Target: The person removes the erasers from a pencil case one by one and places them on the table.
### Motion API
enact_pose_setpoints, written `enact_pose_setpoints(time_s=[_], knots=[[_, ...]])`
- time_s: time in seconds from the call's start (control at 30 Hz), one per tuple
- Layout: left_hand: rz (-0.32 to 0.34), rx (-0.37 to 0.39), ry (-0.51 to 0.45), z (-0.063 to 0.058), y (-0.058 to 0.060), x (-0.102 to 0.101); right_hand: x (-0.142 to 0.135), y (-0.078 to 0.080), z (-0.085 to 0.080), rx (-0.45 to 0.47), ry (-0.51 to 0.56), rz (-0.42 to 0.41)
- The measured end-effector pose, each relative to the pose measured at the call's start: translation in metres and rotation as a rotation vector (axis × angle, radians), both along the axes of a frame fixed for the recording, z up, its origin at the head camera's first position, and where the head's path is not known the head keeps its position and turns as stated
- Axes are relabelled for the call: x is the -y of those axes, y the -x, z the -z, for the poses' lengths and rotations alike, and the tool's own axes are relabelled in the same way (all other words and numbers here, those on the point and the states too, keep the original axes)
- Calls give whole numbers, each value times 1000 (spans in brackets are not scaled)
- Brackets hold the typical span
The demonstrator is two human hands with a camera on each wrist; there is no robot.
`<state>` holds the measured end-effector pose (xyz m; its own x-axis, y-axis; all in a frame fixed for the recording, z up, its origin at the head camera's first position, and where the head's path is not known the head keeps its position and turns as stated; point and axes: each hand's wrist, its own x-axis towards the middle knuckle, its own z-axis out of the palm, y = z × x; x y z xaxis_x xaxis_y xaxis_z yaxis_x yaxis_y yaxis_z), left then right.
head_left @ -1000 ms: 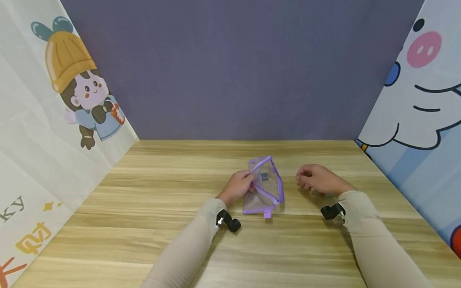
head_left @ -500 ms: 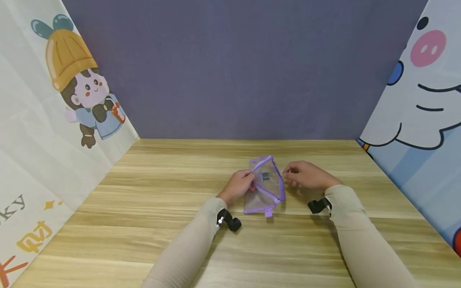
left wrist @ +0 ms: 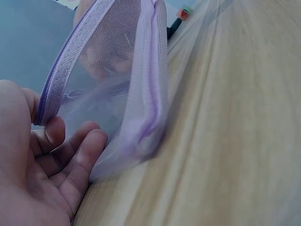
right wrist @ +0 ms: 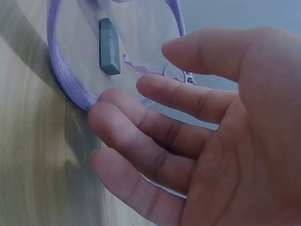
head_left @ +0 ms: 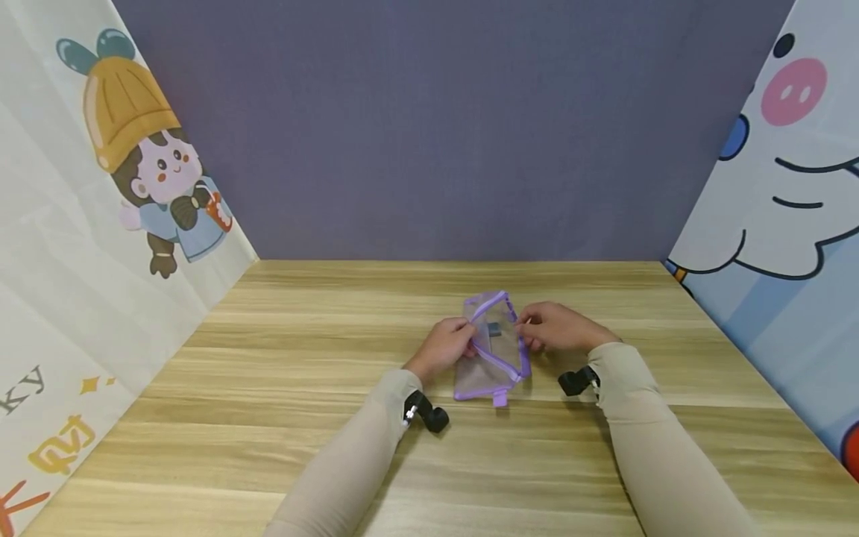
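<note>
A purple-edged mesh zip pouch (head_left: 473, 380) lies on the wooden table, its mouth spread apart. At the near zipper edge, my left hand (head_left: 443, 344) pinches the tape between thumb and fingers; the left wrist view shows the zipper tape (left wrist: 54, 89) in that grip. My right hand (head_left: 560, 328) is at the opposite edge of the mouth, fingertips right at the purple rim. In the right wrist view its thumb and fingers are relaxed and apart, nothing between them. A small grey-green block (right wrist: 109, 46) sits inside the pouch. A purple zipper ribbon (right wrist: 141, 69) with a ring shows beyond the fingers.
A light wooden table (head_left: 268, 388) spreads around the pouch. A dark grey panel (head_left: 463, 134) rises behind it, with printed cartoon sheets on the left (head_left: 74, 298) and right (head_left: 805, 246). Black camera mounts sit at both wrists.
My right hand has moved left, from apart from the pouch to the right edge of its mouth. The left hand keeps its pinch and the pouch has hardly moved.
</note>
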<state>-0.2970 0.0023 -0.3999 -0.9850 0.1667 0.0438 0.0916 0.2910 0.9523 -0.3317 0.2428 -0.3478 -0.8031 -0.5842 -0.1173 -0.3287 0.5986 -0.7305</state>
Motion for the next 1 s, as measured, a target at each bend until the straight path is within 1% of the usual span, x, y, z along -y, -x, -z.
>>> enact_pose_setpoints(time_s=[0.07,0.23,0.4,0.6,0.83,1.0], knots=[[6,6,1,0,0,0,2,0,0,17,-5,-1],[19,7,4,-1,0,-1,5,-1,-1,23,-19,-11],[17,-4,3,-1,0,-2,9,-1,-1,33,-21,-18],[10,4,-8,-2,0,-1,17,-2,-4,39,-20,-21],[7,2,-8,1,2,0,22,2,1,67,-24,-15],[6,2,-6,2,1,1,24,3,3,61,-15,-38]])
